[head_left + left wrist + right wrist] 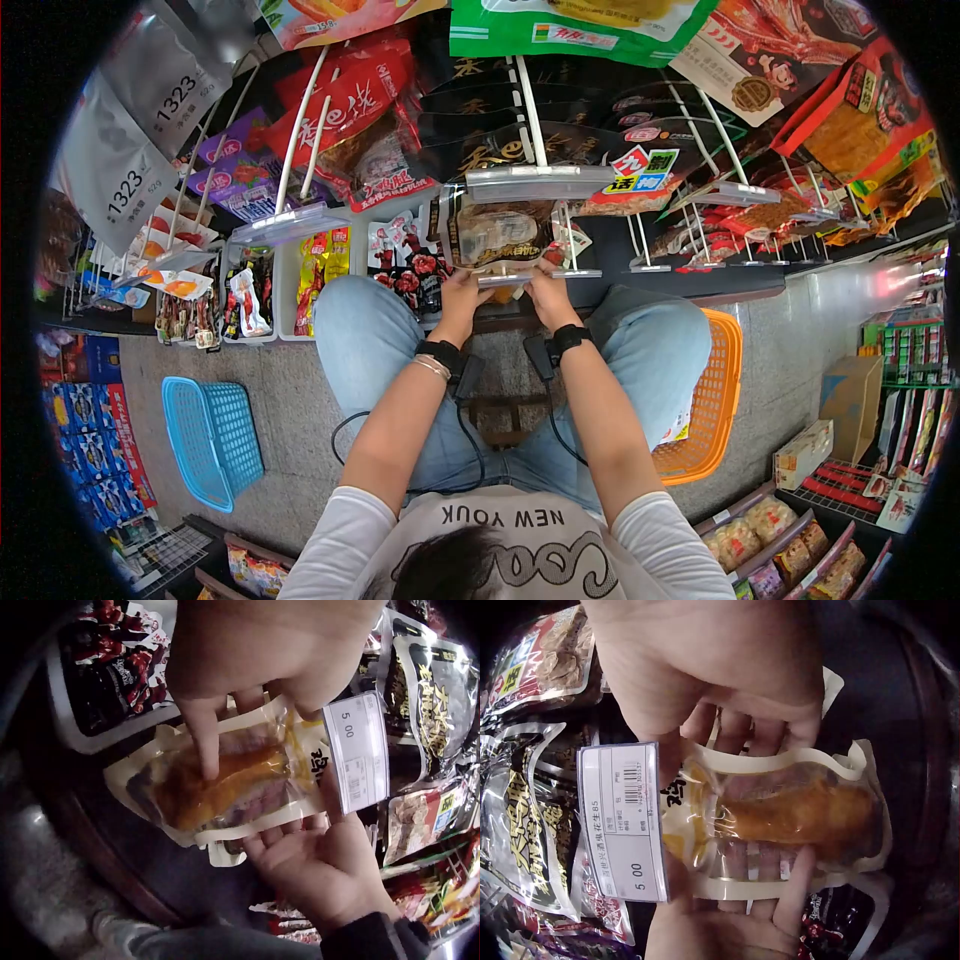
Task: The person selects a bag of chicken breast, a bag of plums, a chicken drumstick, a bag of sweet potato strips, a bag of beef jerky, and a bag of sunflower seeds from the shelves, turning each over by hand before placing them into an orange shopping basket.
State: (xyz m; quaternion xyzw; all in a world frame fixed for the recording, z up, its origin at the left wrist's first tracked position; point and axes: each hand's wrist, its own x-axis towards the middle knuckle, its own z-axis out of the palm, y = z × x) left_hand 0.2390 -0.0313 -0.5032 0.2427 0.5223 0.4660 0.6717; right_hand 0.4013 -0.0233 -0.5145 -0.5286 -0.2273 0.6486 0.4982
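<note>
Grips (pixel 274 652) (pixel 322 874) on pouch (pixel 247 776), wrist views clearest

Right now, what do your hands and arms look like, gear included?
Left hand: bare, black wrist strap, black box, pale bracelet. Right hand: bare, black strap, black box, no bracelet seen. Thin black cables from both boxes. Short white sleeves.
</note>
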